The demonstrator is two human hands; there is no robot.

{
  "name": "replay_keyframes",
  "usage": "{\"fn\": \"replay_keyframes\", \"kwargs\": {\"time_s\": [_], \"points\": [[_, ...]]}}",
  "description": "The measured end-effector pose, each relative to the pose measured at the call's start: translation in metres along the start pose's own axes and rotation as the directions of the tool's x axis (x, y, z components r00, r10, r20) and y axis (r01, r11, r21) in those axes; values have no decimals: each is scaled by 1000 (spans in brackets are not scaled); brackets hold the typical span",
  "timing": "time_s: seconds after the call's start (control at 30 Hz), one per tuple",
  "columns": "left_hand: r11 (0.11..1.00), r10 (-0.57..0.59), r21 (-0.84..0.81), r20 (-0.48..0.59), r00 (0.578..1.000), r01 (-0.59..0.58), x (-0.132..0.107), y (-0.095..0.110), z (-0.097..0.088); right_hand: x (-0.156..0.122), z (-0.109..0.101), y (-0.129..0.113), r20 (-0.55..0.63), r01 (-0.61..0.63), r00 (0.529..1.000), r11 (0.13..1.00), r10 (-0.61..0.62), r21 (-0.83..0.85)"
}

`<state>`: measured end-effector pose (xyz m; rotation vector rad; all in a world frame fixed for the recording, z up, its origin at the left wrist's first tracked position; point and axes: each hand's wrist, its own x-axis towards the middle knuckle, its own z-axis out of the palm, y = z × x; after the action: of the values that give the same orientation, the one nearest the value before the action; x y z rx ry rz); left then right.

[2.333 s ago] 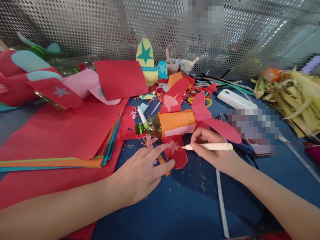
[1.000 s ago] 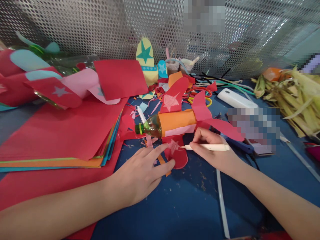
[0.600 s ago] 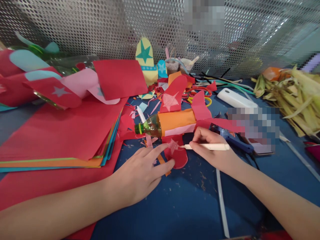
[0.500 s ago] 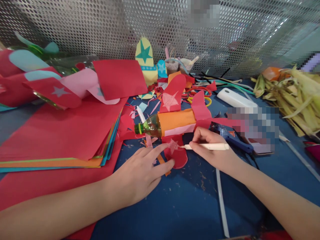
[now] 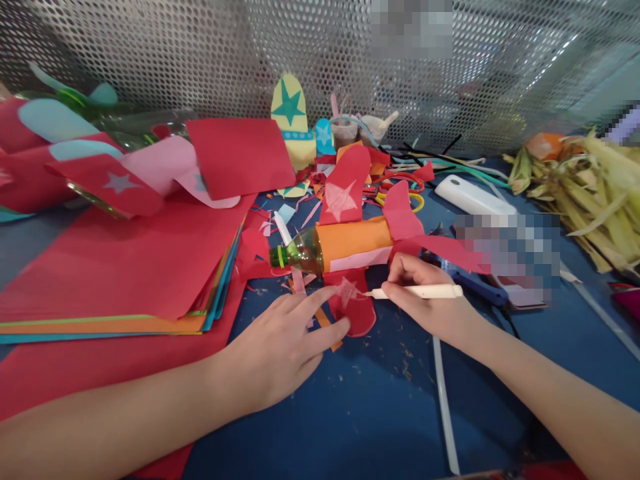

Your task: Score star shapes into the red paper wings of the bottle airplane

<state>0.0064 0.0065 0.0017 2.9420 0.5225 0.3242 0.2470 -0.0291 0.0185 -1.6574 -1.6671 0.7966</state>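
Note:
A green plastic bottle wrapped in orange paper [image 5: 345,245] lies on its side as a toy plane, with red paper wings and a tail. My right hand [image 5: 425,300] is closed on a cream stick tool [image 5: 420,292], its tip at the pale star on the near red wing [image 5: 353,307]. My left hand [image 5: 285,347] lies flat with fingers stretched out, fingertips touching the left side of that wing. The far wing [image 5: 345,190] also carries a pale star.
A stack of coloured paper sheets [image 5: 125,280] lies left. Paper scraps, pipe cleaners and small cups [image 5: 360,130] crowd the back by a perforated metal wall. A white case [image 5: 473,197], a blue tool [image 5: 477,283] and corn husks [image 5: 575,187] sit right.
Almost nothing: my right hand and the stick shift slightly at the star, and the plane's tail tilts a little. My left hand stays put.

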Motion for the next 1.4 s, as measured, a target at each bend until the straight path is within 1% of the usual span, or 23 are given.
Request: {"fn": "replay_keyframes", "kwargs": {"time_s": [0.3,0.9,1.17,1.4], "points": [[1000,-2,-29,-4,1000,2,0,0,0,-2,1,1,50,-11,999,995,6,94],[1000,6,-30,-5,1000,-6,0,-1,-1,-1,4,4,71,30,997,995,-36,94],[999,3,-36,-26,1000,-4,0,0,0,0,5,6,66,18,997,995,-25,93],[999,19,-32,-17,1000,-20,0,-1,0,-1,5,3,71,28,997,997,-33,75]]}}
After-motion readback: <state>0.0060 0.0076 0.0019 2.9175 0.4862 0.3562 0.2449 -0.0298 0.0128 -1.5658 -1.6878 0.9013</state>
